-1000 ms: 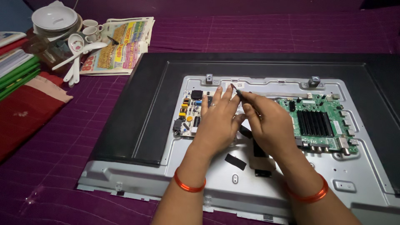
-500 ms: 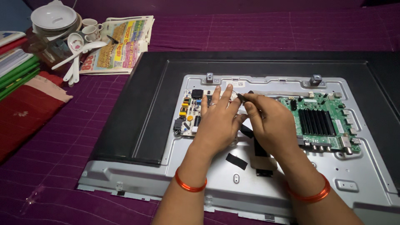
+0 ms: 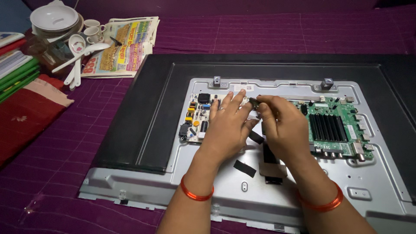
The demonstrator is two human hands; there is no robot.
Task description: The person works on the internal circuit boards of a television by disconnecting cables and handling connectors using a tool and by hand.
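My right hand (image 3: 284, 130) was closed in a pinch, thumb and forefinger nipped on a small dark connector (image 3: 254, 103) at the end of a cable, just above the gap between the two circuit boards. Half a second before, that pinch had sat slightly lower and nearer the green board; it had since crept up and left, toward the far edge of the metal back panel (image 3: 303, 190). I judged the connector was being worked loose or steered, not yet let go.

My left hand (image 3: 227, 125) lay open and flat, fingers spread, pressing on the right part of the power supply board (image 3: 195, 119); it had barely shifted and held nothing.

Right of my hands sat the green main board (image 3: 333, 125) with its black heat sink. Near me, strips of black tape (image 3: 245, 168) lay on the panel, beside a flat ribbon cable (image 3: 271, 158). The whole television lay face down on a purple bedspread (image 3: 65, 173). Far left stood white crockery (image 3: 54, 19) and a newspaper (image 3: 123, 45).
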